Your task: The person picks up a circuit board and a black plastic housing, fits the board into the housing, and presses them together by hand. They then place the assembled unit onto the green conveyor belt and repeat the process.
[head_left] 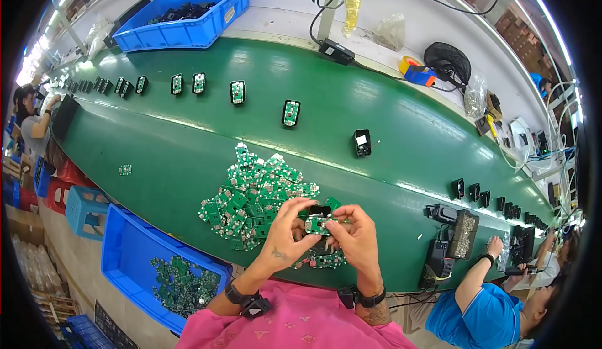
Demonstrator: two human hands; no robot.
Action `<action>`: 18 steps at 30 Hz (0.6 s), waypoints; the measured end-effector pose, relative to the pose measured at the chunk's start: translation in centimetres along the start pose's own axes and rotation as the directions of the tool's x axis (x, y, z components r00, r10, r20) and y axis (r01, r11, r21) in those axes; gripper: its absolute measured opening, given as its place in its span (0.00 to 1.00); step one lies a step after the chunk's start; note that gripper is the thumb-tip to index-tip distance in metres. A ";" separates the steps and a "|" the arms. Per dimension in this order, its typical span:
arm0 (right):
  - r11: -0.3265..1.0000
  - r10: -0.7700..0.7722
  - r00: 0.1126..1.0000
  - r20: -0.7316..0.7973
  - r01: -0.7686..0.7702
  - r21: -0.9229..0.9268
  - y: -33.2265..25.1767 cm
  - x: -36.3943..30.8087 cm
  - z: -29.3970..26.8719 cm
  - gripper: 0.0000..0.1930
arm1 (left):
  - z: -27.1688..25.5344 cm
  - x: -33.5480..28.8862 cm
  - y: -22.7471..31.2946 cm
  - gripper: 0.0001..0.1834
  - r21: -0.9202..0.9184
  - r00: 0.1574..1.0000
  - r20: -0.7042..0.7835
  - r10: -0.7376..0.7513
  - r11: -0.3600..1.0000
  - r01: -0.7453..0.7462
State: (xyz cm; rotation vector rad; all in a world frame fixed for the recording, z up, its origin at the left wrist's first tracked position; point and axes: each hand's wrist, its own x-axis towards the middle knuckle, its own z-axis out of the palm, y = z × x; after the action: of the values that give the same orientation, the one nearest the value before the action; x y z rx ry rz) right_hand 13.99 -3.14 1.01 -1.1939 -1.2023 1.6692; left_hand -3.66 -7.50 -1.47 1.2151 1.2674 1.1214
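Green circuit boards lie in a loose heap on your green bench; take that heap as the landmark. Your left hand is at its right edge, fingers and thumb clamped around a black case, mostly hidden by your grip. Your right hand, a little farther right of the heap, pinches a single green board, thumb on its face. Board sits in front of the case, between both hands; cannot tell whether it is seated inside. Smaller cluster of boards under your hands, to the heap's near right.

Beyond the heap, cases with boards in them: one straight past it, another slightly right. A row of more cases runs off to its far left. Past the heap's right side, an open case shows a white piece inside and a short wire. Lone board well left of the heap. Nearer you and left of it, a blue bin holds more boards. Far beyond the heap, leftward, a blue crate of dark parts. Co-worker in a blue shirt, well to the heap's right.
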 end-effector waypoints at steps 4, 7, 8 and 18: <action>0.997 -0.055 0.998 -0.033 0.053 -0.050 0.1 -0.6 0.2 0.12 | 0.2 0.0 0.3 0.40 -0.402 0.994 0.102 -0.030 0.913 0.069; 0.985 -0.102 0.991 -0.084 0.089 -0.147 0.2 -0.8 0.5 0.11 | -0.1 0.0 1.7 0.35 -0.503 0.976 0.204 -0.076 0.847 0.172; 0.985 -0.103 0.991 -0.084 0.090 -0.148 0.3 -0.8 0.7 0.11 | -0.1 0.0 1.7 0.34 -0.464 0.973 0.199 -0.113 0.864 0.195; 0.998 -0.045 0.998 -0.037 0.046 0.036 -0.4 -2.2 1.3 0.09 | 1.3 -0.4 1.6 0.30 -0.121 0.999 -0.025 0.025 0.992 -0.028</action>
State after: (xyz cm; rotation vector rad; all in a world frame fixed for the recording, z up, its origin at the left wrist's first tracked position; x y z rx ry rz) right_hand 13.35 -5.37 2.09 -1.1615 -1.1631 1.6224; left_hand -2.28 -7.81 0.05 1.1338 1.1859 1.2179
